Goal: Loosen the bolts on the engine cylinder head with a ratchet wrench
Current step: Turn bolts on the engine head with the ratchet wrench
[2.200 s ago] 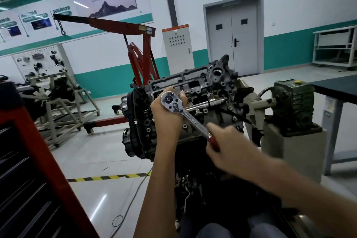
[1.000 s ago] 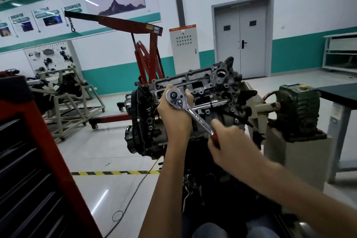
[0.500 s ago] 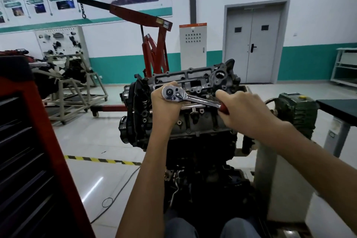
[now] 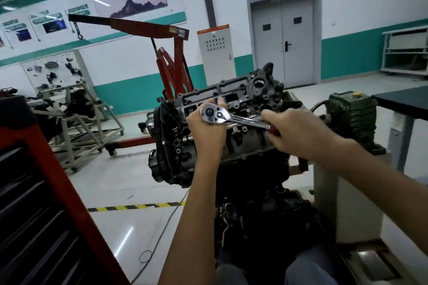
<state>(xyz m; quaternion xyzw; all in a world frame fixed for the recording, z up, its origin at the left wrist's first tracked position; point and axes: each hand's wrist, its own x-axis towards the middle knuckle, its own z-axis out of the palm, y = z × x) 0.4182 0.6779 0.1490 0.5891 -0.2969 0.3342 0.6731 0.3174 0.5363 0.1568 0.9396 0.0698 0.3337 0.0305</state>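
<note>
At frame centre, over the engine's cylinder head (image 4: 243,90), the left hand (image 4: 206,129) cups the ratchet wrench (image 4: 231,118) at its round head and the right hand (image 4: 291,132) clenches the red handle. The bolt is hidden; if the wrench sits crooked, a hard pull could slip, rounding it or skinning knuckles.

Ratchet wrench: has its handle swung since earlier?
Yes. The ratchet wrench, its handle in the right hand, swung counterclockwise: from pointing down-right off the cylinder head to nearly level across it. Its drive end stayed by the left hand.
</note>
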